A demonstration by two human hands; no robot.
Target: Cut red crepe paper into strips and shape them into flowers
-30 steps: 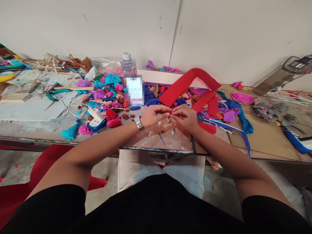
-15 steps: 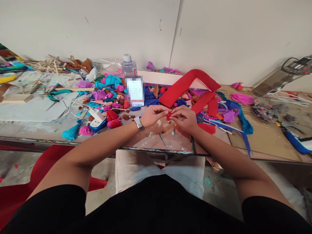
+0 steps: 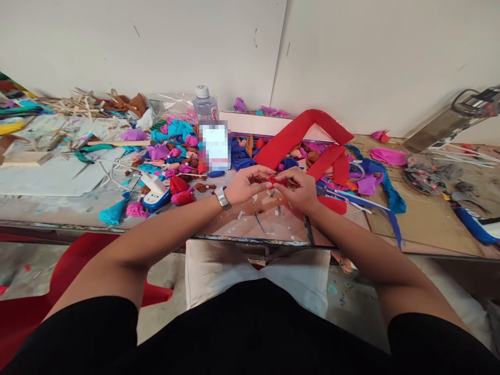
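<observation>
Workpiece: small crumpled red fabric piece (image 3: 278, 180), between both hands, nearer the wearer than the long folded red fabric strip (image 3: 287, 139).
Left hand (image 3: 245, 187): thumb and fingers pinched narrow on the piece's left side.
Right hand (image 3: 299, 190): thumb and fingers pinched narrow on its right side.
Bottle: clear plastic bottle with white cap (image 3: 205, 107), left of the strip.
</observation>
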